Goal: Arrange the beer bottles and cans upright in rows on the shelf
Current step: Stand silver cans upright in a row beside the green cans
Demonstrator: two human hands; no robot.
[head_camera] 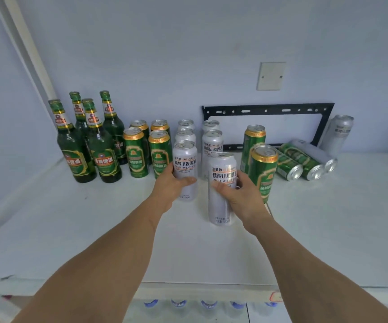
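Observation:
Several green beer bottles (pixel 76 157) stand upright at the left of the white shelf (pixel 95 224). Beside them stand green cans (pixel 136 155) in rows, then silver cans (pixel 211 145). My left hand (pixel 168 184) grips an upright silver can (pixel 185 159) at the front of its row. My right hand (pixel 239 194) holds another upright silver can (pixel 221 173) nearer to me. Two green cans (pixel 261 169) stand just right of it. Three cans (pixel 305 160) lie on their sides at the right, and one silver can (pixel 338 134) leans against the wall.
A black metal bracket frame (pixel 267 110) leans against the back wall behind the cans. A blank wall plate (pixel 271 75) sits above it. A white pipe (pixel 28 50) runs down the left corner. Water bottle caps (pixel 208 304) show below the shelf's front edge.

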